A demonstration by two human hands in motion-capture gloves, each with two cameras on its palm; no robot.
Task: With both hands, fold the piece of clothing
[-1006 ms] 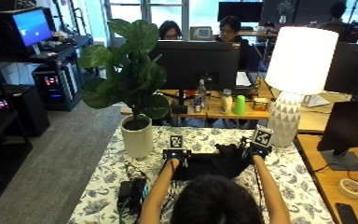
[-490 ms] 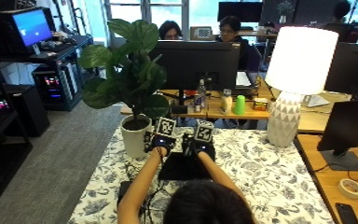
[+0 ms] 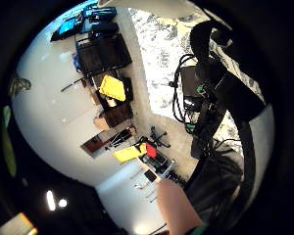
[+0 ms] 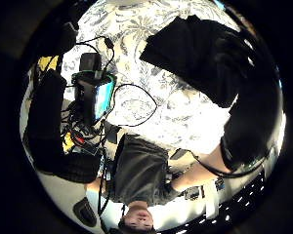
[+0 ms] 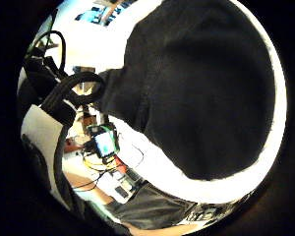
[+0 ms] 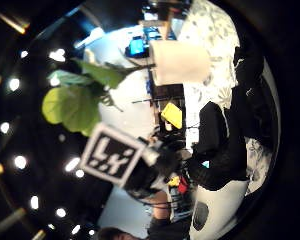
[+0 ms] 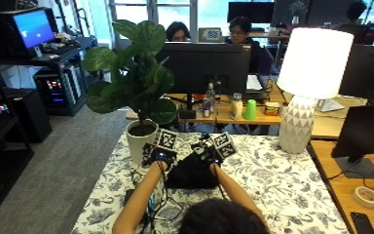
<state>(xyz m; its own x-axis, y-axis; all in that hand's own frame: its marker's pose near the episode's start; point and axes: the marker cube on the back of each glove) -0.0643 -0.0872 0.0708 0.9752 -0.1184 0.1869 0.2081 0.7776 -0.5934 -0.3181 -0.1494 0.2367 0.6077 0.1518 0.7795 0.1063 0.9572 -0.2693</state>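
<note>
No word, brand, number or sign can be read in any view. The lit monitor at the upper left of the outside view shows only a blue screen, its contents too small to make out.

A table covered in a white cloth with a dark floral print carries everything here. A black garment lies on it near the middle, bunched into a compact heap. Just beside the garment, at the table's far left corner, stands a white plant pot. A white table lamp with a patterned base stands at the far right. Dark cables lie near the left edge.
</note>
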